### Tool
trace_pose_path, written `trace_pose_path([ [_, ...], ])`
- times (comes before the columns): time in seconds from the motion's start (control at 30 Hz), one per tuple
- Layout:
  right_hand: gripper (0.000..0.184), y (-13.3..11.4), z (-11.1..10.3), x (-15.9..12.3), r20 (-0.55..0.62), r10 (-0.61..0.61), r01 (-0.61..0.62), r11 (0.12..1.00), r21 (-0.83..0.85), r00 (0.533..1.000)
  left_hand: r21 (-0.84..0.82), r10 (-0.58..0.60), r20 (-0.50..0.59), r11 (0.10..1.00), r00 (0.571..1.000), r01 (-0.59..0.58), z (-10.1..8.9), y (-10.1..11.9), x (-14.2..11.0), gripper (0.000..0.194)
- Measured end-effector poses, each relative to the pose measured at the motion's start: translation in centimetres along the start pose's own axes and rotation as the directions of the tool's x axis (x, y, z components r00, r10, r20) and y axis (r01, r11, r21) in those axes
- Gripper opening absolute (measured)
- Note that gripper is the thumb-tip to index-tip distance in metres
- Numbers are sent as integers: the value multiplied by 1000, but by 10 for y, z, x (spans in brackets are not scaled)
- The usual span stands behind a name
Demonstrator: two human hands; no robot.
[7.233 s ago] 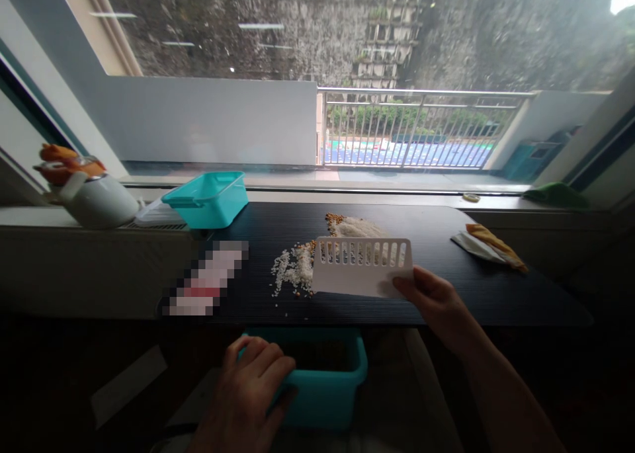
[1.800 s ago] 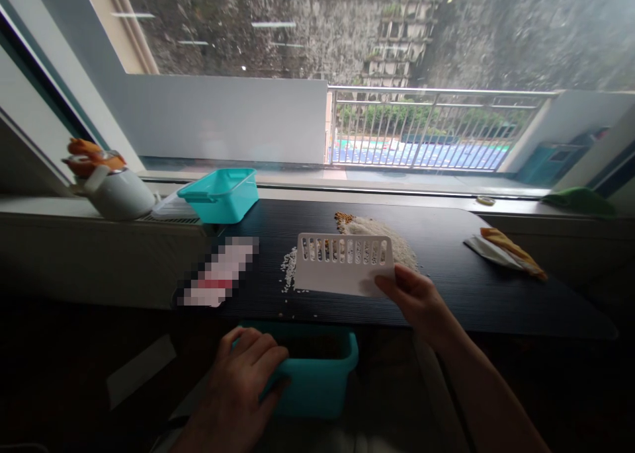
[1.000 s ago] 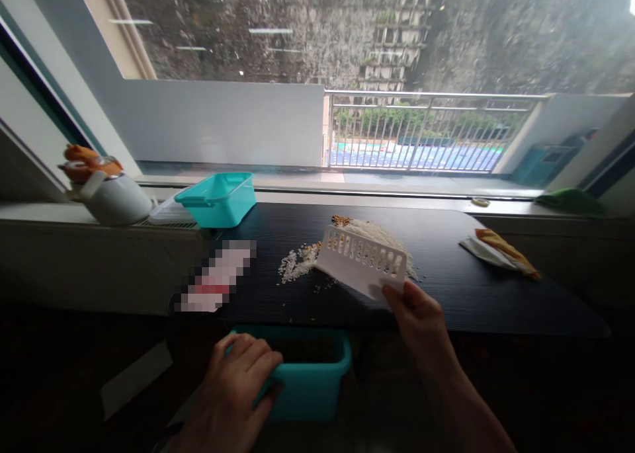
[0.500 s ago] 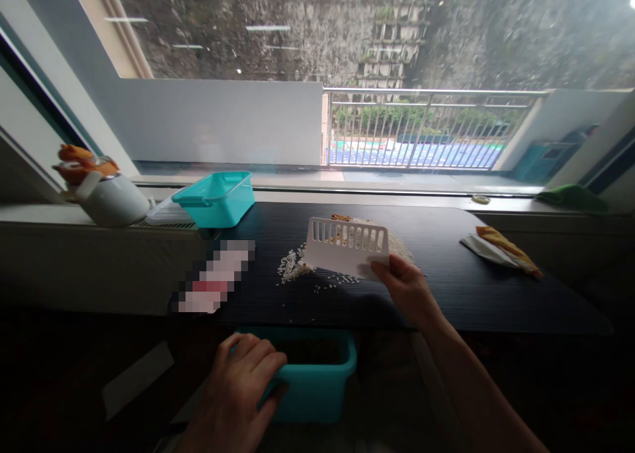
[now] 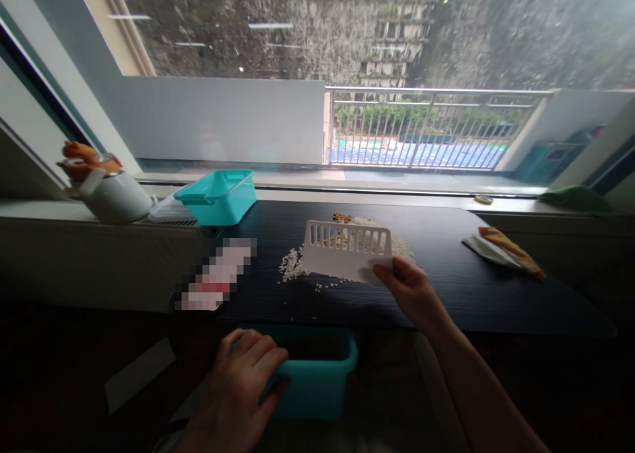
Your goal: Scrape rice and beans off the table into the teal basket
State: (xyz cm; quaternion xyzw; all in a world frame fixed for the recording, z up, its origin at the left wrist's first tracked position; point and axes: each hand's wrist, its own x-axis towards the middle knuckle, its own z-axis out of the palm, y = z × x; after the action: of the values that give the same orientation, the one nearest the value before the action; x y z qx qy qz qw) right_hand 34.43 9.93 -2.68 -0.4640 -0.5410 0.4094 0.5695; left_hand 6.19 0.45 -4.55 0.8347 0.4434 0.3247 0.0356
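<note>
Pinched at its right end in my right hand [image 5: 409, 286] is a flat white plastic scraper [image 5: 340, 265] with a row of slots along its top. It stands on edge over the black table, in front of a pile of white grains [image 5: 404, 243] that it partly covers. More loose white grains [image 5: 292, 265] lie by its left end, and a small heap of brown grains [image 5: 342, 217] shows behind it. Below the table's front edge, my left hand [image 5: 251, 373] grips the rim of a teal bin [image 5: 315, 388], whose dark inside is hard to make out.
A second teal bin [image 5: 225, 198] stands at the table's back left, near a white pot [image 5: 119, 198] with an orange figure. A blurred pink-and-white packet [image 5: 218, 274] lies at the left. A yellow-and-white cloth or packet [image 5: 506, 251] rests on the right of the black table [image 5: 446, 307].
The scraper has shifted slightly down and tilted a little in my right hand, showing more brown grains behind it. My left hand stays on the bin rim. The whole view has moved slightly.
</note>
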Motion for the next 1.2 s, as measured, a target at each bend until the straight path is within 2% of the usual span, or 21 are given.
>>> trace_pose_path([
  [0.17,34,-2,-4,-4,6,-13,13,1000,-15,1000,1,6,-39,1000,999,-6,0,0,1,21],
  [0.37,35,-3,-1,-7,11,-19,20,996,-91,1000,54,31,23,998,999,-32,-3,-1,1,24],
  [0.53,33,-8,-2,-14,-12,-18,17,997,-70,1000,34,31,6,999,999,-31,-3,-1,2,22],
  [0.63,32,-8,-4,-19,32,-9,10,999,-41,999,30,28,1,999,1000,-28,-4,0,3,22],
  [0.93,31,-19,-16,-52,73,129,-130,992,1,989,39,50,-14,998,999,-49,-6,-1,2,20],
  [1.03,31,-21,-9,-66,9,130,-130,992,6,991,44,60,-6,997,998,-60,-5,-1,1,21],
  [1.13,26,-15,10,-81,-63,96,-94,995,26,993,53,46,-8,998,999,-46,-4,-1,-1,22],
  [1.2,25,-8,25,-91,-48,63,-62,998,26,997,63,46,-2,997,999,-46,-4,-2,-2,23],
])
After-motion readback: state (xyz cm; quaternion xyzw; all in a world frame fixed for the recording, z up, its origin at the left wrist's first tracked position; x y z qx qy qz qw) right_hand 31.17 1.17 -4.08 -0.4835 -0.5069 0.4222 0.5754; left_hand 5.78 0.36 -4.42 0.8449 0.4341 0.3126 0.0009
